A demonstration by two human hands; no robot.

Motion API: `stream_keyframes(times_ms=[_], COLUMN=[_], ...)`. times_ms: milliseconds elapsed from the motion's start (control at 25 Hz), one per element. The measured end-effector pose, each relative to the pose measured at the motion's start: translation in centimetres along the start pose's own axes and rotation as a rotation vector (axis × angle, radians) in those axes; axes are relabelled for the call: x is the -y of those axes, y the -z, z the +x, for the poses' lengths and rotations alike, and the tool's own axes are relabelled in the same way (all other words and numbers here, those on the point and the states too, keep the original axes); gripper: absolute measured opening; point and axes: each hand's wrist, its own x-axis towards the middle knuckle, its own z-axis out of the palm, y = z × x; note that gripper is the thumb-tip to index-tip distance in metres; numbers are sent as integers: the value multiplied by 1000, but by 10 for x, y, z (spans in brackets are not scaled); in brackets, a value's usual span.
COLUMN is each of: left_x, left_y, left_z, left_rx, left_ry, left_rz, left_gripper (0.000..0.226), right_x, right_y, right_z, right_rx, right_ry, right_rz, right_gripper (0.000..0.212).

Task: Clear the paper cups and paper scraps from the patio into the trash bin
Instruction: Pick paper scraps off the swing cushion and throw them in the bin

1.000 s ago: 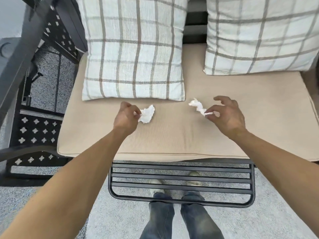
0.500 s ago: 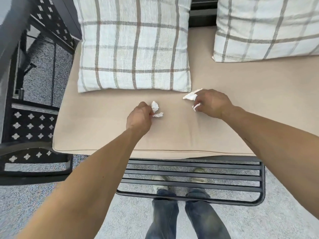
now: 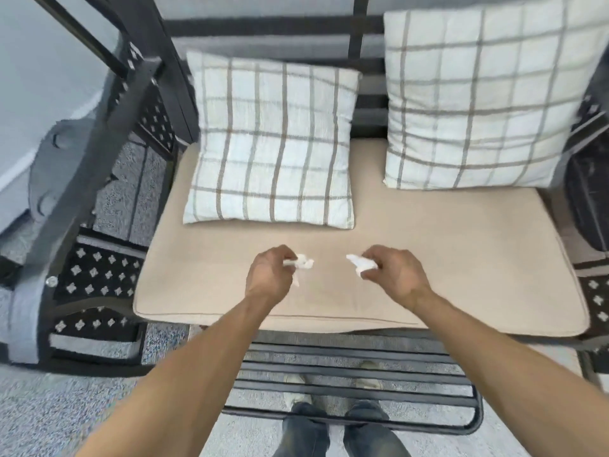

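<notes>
My left hand (image 3: 268, 275) is closed around a crumpled white paper scrap (image 3: 302, 262), which sticks out past the fingers. A second white paper scrap (image 3: 361, 262) is pinched in my right hand (image 3: 393, 275). Both hands hover just above the front middle of the tan seat cushion (image 3: 461, 258), a short gap between them. No paper cups or trash bin are in view.
Two plaid pillows (image 3: 273, 143) (image 3: 484, 94) lean against the bench's back. Black metal armrests with a star pattern (image 3: 95, 275) flank the cushion. A slatted metal footrest (image 3: 356, 384) lies in front, above my shoes, on grey patio floor (image 3: 49, 413).
Both hands closed on the scraps and lifted them off the cushion, drawing back toward me. The view has pulled back and tilted up, showing more of the bench.
</notes>
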Motion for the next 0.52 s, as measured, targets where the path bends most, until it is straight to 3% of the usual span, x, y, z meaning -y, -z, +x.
stream_keyframes(times_ms=[120,320,520], left_x=[-28,-61,-76], left_y=[36,117,179], left_z=[-33,-100,-169], left_rx=[-45,-187,-427], left_ry=[1,-162,-258], left_rz=[-172,-267,-343], left_gripper=[15,20,28], right_x=[37,115,182], right_y=[39,103,147], right_z=[-39,-96,-147], right_rx=[-98,-262,-348], right_ry=[39,162,352], right_rz=[33,67,131], right_gripper=[8,10,22])
